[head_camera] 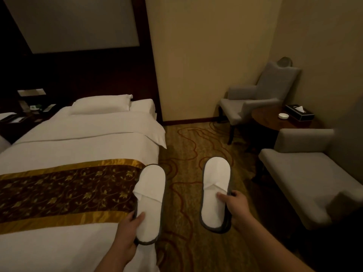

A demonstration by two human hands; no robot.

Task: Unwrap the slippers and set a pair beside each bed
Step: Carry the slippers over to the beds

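Observation:
I hold one white slipper with a grey sole in each hand, both unwrapped and toes pointing away from me. My left hand [128,230] grips the heel of the left slipper [150,197], which hangs over the bed's right edge. My right hand [234,205] holds the right slipper [216,185] by its side, above the patterned carpet [186,146] beside the bed. The bed [78,138] has white sheets, pillows and a brown-and-gold runner [64,189]. No wrapper is in view.
A grey sofa [306,173] stands at the right, a round dark table [275,118] with a tissue box [299,112] and a grey armchair [261,99] behind it. A nightstand [29,112] and the edge of a second bed [4,142] lie at the far left.

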